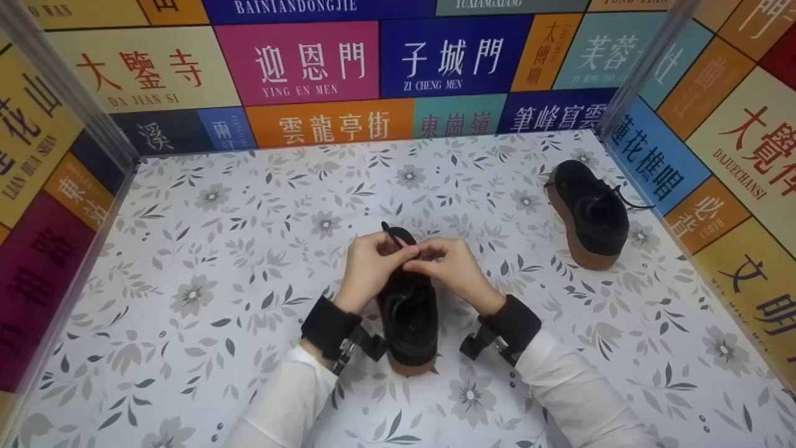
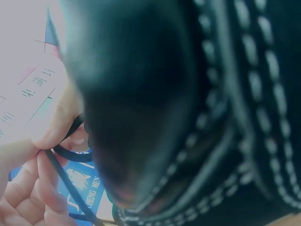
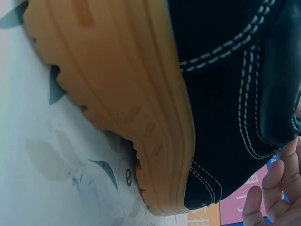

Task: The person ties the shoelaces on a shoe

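A black shoe [image 1: 411,351] with a tan sole stands upright on the patterned table, its heel towards me. My left hand [image 1: 368,267] is over the front part of the shoe and pinches its black shoelace [image 2: 70,186]. From the other side my right hand [image 1: 457,267] meets it, thumb and forefinger together at the lace, fingertips touching the left ones. A bend of lace shows by the fingertips in the left wrist view. White stitching and the thick sole [image 3: 122,84] fill much of the right wrist view. The lace's crossing is mostly hidden by fingers.
A second black shoe [image 1: 591,218] with a tan sole stands at the back right, its loose lace reaching towards the side panel. Panels with coloured lettered blocks [image 1: 305,62] border the back and both sides. White table covering [image 1: 205,249] with grey flowers lies around the shoes.
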A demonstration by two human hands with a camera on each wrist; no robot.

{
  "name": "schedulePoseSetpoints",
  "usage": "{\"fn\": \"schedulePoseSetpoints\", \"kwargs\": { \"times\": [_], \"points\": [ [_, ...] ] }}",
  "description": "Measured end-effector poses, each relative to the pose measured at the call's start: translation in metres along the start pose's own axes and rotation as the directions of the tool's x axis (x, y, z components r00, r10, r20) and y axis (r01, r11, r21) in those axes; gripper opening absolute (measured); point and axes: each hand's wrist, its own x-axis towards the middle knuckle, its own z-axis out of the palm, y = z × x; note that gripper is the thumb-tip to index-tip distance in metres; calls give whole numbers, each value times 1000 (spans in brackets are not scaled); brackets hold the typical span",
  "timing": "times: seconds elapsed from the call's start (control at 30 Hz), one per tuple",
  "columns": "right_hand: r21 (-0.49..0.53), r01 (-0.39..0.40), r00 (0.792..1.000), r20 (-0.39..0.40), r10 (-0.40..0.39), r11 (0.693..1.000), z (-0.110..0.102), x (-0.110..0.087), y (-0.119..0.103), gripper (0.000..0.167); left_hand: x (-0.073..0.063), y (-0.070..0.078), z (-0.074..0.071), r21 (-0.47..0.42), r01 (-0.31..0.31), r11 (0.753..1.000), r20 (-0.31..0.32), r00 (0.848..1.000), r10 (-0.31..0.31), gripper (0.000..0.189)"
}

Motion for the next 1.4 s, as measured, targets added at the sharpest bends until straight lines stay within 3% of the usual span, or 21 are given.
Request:
{"fn": "schedulePoseSetpoints", "kwargs": {
  "times": [0.13,0.33,0.63,0.77,0.93,1.13,1.4],
  "points": [
    [-5,13,1000,-5,-13,1000,1,0,-1,24,0,0,1,6,-18,1000,-17,1000,18,25],
    [-22,56,998,-12,-56,998,2,-2,0,18,-1,0,0,10,6,1000,-32,999,-5,26],
    [14,41,999,-16,-41,999,5,-3,1,11,-3,0,-5,-66,39,997,-6,999,-39,20],
    [67,12,1000,-12,-12,998,4,-5,1,13,-4,-2,-6,-70,33,997,-7,999,-33,18],
    [184,-93,996,9,93,978,2,-7,-1,18,-7,-7,-8,-145,50,988,-22,998,-54,14],
    [222,-141,990,28,138,965,1,-7,-1,20,-13,-11,-10,-279,104,955,-79,988,-131,13],
    [235,-129,992,15,129,963,2,-9,-3,19,-19,-14,-19,-480,165,862,-146,953,-264,11]
  ]
}}
